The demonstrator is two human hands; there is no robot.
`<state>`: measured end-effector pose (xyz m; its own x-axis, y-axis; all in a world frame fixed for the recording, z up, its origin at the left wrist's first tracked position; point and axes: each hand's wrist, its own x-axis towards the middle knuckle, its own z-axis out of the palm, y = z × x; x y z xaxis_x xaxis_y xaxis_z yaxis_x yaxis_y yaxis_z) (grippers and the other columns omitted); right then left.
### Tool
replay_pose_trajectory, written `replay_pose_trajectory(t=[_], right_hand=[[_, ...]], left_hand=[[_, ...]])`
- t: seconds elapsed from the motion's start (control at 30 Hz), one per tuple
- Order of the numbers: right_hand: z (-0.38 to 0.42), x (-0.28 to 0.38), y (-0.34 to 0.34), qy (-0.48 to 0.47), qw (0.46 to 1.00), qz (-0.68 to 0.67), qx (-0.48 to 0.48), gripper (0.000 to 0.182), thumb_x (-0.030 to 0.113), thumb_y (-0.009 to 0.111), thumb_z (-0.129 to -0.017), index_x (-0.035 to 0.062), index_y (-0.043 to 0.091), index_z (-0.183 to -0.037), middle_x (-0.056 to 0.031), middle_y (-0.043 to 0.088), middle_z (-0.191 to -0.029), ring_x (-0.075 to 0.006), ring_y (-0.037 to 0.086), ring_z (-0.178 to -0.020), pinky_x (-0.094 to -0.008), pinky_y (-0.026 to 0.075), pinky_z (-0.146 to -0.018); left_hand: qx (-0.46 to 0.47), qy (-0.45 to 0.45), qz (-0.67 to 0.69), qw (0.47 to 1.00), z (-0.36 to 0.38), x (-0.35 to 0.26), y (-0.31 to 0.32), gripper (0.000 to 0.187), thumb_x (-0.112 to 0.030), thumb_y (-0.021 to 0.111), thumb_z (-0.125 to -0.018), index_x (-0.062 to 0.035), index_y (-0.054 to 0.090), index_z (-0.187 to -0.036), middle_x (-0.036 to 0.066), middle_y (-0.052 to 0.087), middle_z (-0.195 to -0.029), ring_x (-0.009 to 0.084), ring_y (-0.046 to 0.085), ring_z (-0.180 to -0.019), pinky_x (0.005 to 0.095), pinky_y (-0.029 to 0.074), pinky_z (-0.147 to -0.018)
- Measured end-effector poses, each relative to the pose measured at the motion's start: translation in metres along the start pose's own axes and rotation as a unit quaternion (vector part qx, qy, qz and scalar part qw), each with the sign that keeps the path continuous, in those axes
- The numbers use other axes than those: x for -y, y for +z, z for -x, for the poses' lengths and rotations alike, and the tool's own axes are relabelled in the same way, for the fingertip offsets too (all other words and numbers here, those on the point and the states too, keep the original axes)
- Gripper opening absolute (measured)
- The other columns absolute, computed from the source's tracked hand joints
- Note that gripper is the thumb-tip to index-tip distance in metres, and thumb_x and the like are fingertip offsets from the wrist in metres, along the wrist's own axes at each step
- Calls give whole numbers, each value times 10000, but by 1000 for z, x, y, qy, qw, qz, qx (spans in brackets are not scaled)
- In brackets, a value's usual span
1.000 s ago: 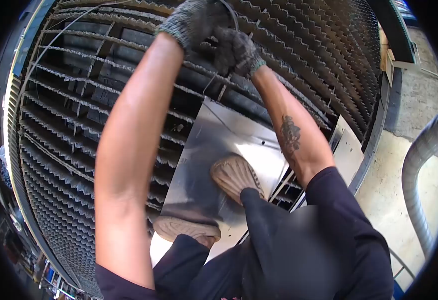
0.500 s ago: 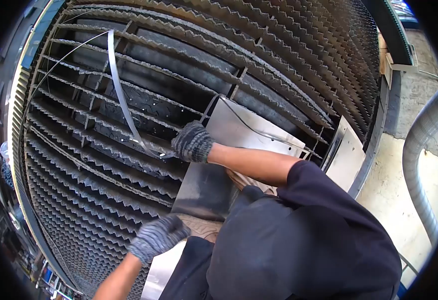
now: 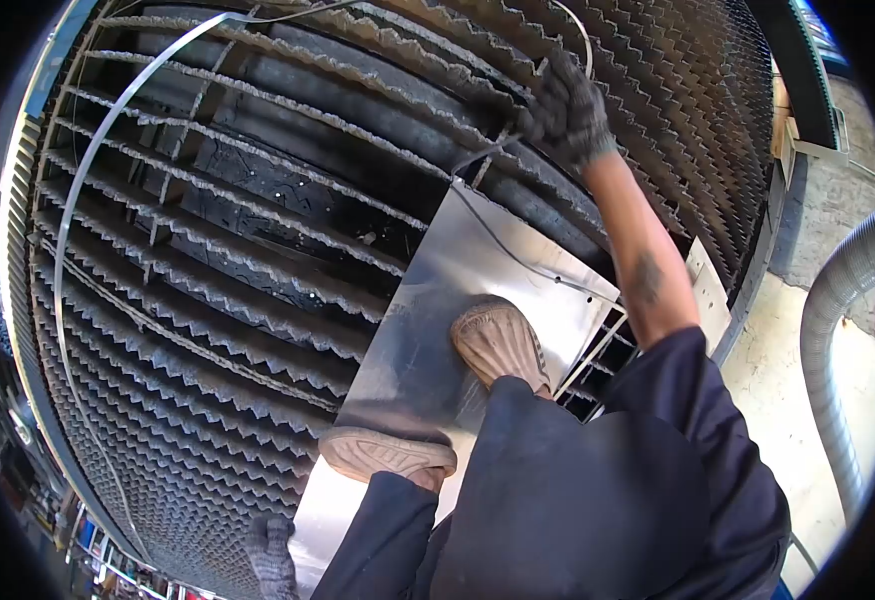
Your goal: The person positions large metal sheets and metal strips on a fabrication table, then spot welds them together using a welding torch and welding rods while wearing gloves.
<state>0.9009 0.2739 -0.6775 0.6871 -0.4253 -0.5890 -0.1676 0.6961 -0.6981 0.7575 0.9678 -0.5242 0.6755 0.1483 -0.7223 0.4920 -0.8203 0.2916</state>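
My right hand [image 3: 570,112], in a dark grey knit glove, is closed around a thin metal strip over the toothed slats at the upper right. The long, narrow strip [image 3: 80,180] bows in a wide arc across the left side and leaves the top edge. At the bottom left, my gloved left hand [image 3: 273,556] is low beside the metal sheet's edge, fingers loosely apart, nothing visible in it. The shiny sheet [image 3: 408,345] lies over the slats. A dark, thin curved piece [image 3: 503,250] runs across its upper part.
Two beige shoes [image 3: 503,345] stand on the sheet. Rows of jagged slats [image 3: 198,345] with deep gaps surround it, inside a frame [image 3: 758,260]. A ribbed grey hose [image 3: 826,350] hangs at the right. Small holes and an open grid edge the sheet's right side.
My right hand has moved up and right, away from the sheet's left edge. The strip's arc has swung left and widened. My left hand has dropped lower. The head has moved back, uncovering both shoes.
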Motion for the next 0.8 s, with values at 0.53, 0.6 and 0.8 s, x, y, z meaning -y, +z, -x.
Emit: replay_pose_trajectory(t=[0.53, 0.6, 0.8], right_hand=[[161, -183, 96, -291, 418, 826, 243, 106, 196, 644, -743, 120, 717, -725, -111, 613, -603, -304, 582, -584, -474, 456, -586], [148, -211, 84, -284, 323, 866, 253, 133, 262, 650, -723, 156, 717, -678, -84, 634, -617, -290, 644, -620, -475, 451, -560], [149, -96, 106, -287, 702, 591, 276, 92, 196, 706, -807, 110, 715, -836, -85, 633, -628, -266, 659, -588, -435, 507, -572]], left_hand=[[86, 69, 326, 939, -51, -126, 64, 261, -155, 682, -948, -4, 623, -1153, 71, 655, -985, 149, 615, -915, 290, 506, -848], [151, 145, 280, 937, -58, -176, 83, 320, -156, 696, -938, -5, 605, -1204, 80, 653, -1031, 155, 621, -953, 294, 509, -871], [214, 302, 156, 916, -63, -217, 95, 387, -142, 692, -933, -6, 583, -1278, 122, 648, -1160, 203, 634, -1076, 315, 510, -949]])
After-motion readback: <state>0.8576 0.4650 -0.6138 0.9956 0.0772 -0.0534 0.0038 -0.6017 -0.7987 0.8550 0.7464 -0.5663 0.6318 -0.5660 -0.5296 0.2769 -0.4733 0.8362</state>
